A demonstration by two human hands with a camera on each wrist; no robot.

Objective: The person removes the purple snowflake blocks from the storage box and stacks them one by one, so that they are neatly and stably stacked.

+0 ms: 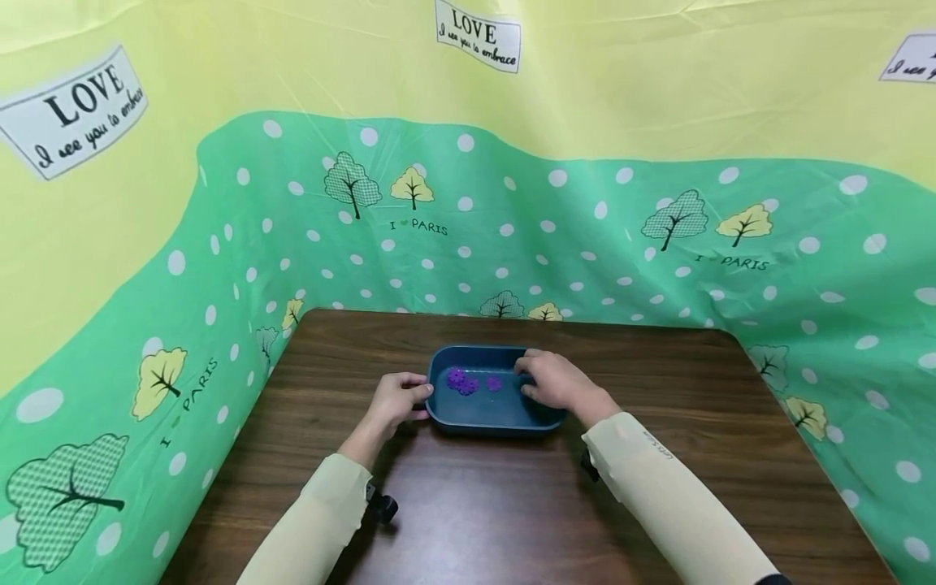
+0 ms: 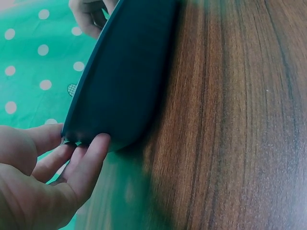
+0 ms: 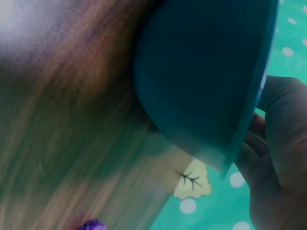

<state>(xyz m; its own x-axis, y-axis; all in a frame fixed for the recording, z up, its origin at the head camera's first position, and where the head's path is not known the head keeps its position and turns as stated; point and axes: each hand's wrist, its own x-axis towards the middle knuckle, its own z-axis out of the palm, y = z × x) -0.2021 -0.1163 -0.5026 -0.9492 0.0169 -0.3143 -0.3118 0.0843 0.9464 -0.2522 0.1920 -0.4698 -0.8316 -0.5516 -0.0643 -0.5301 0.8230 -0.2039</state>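
A dark blue rectangular tray [image 1: 490, 426] with rounded corners sits on the wooden table. Inside it, toward the left and middle, lie several small purple flower-shaped pieces [image 1: 468, 386]. My left hand [image 1: 397, 400] grips the tray's left end. Its thumb is at the rim and its fingers touch the outer wall, as the left wrist view shows. At the right end, my right hand [image 1: 553, 379] reaches over the rim, bent fingers and thumb down inside the tray. Whatever lies under those fingertips is hidden; the tray wall blocks them in the right wrist view.
A purple object [image 3: 92, 225] shows at the bottom edge of the right wrist view, cut off by the frame. The brown wooden table [image 1: 483, 504] extends around the tray. A green and yellow printed cloth [image 1: 512, 203] hangs behind and beside the table.
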